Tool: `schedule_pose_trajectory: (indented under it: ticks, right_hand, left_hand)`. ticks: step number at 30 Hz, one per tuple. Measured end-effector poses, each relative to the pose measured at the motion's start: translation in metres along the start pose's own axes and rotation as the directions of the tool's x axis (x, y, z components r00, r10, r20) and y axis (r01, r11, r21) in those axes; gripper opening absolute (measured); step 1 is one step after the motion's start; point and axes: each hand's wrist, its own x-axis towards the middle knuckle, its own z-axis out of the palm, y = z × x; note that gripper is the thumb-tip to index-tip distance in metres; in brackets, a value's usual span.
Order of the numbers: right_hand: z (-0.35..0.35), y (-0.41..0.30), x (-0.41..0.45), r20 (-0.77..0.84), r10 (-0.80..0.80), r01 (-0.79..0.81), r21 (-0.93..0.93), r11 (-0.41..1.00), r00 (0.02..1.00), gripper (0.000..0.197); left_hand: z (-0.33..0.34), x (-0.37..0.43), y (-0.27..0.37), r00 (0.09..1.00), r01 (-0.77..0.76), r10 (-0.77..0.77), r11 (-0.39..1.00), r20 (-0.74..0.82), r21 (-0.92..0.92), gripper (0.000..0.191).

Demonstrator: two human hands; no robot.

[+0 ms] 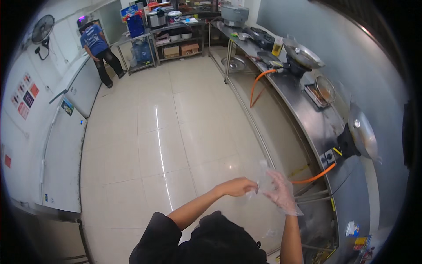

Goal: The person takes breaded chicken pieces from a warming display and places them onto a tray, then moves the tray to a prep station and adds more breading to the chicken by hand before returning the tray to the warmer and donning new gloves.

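My right hand (280,192) wears a clear plastic disposable glove, its fingers spread and curved towards my other hand. Bare, my left hand (242,186) pinches a second piece of thin clear plastic, which looks like another disposable glove (262,173), between thumb and fingers. This plastic hangs between both hands, and its outline is hard to make out against the floor. Both hands are held in front of my body above the tiled floor, left of the steel counter. Whether the right fingers touch the loose plastic cannot be told.
A steel counter (306,114) along the right bears lidded woks on gas burners (362,132), an orange hose (315,176) and a tray with a strainer (318,95). White chest freezers (62,158) line the left wall. A person in a blue shirt (94,39) bends at the far left.
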Motion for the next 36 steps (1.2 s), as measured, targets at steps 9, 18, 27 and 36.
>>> schedule_pose_trajectory:
  ticks: [9,18,27,36]
  right_hand:
    - [-0.002,0.012,-0.002,0.401,0.414,-0.368,-0.189,0.91,0.817,0.018]
    - [-0.015,0.004,0.003,0.464,0.404,-0.354,-0.194,0.915,0.789,0.024]
    - [0.023,0.027,0.002,0.411,0.378,-0.358,-0.128,0.925,0.829,0.024]
    - [0.029,0.015,0.012,0.377,0.343,-0.276,-0.222,0.935,0.861,0.022]
  left_hand:
    - [-0.006,0.007,0.024,0.998,0.025,-0.024,1.0,0.065,-0.016,0.024]
    - [0.01,-0.039,-0.029,0.922,0.314,-0.387,0.739,0.006,-0.596,0.015]
    - [0.015,-0.066,-0.042,0.896,0.247,-0.422,0.729,-0.136,-0.638,0.013]
    - [0.01,-0.076,-0.033,0.933,0.277,-0.358,0.792,-0.047,-0.544,0.013]
